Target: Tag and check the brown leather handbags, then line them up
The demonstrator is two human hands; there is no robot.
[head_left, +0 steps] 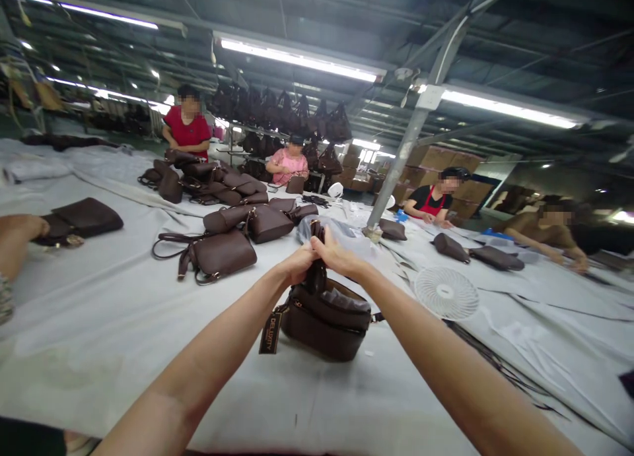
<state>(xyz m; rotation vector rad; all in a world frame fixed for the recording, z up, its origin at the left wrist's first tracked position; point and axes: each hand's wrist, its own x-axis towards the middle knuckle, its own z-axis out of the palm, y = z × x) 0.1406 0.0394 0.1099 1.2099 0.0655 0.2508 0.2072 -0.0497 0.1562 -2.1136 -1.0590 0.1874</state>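
Handling a bunched, dark brown, leather-look strap [317,279] with left hand [298,263] and right hand [337,253] together, just above an open, dark brown, leather-look bag [321,334]. Reads as a strap-handling step, judging by the hand position. Narrow grip on both sides, closed around the upper part of the strap, thumbs near each other. Can't tell which hand bears more of the hold, or whether anything small is pinched between the fingers.

Bag: upright on a white cloth-covered table [163,350], centred between the forearms, near the wearer. Open at the top, with crumpled, translucent plastic filling [347,300] inside. On the left side, a black rectangular tag with gold lettering [270,333], hanging down next to the bag body.

Just beyond the hands, a clear plastic sheet or pouch [347,230]. To the left, a dark brown bag with a looped strap [225,253], lying flat in front of more bags. To the right, a white round fan [446,293], apart from the work. At far left, a co-worker's hand [32,228] on another dark brown bag [88,218].

For the next move, would call for a firm pinch on the strap, slack under control, and no sharp tug upward. Might tip the bag or snag the tag otherwise.
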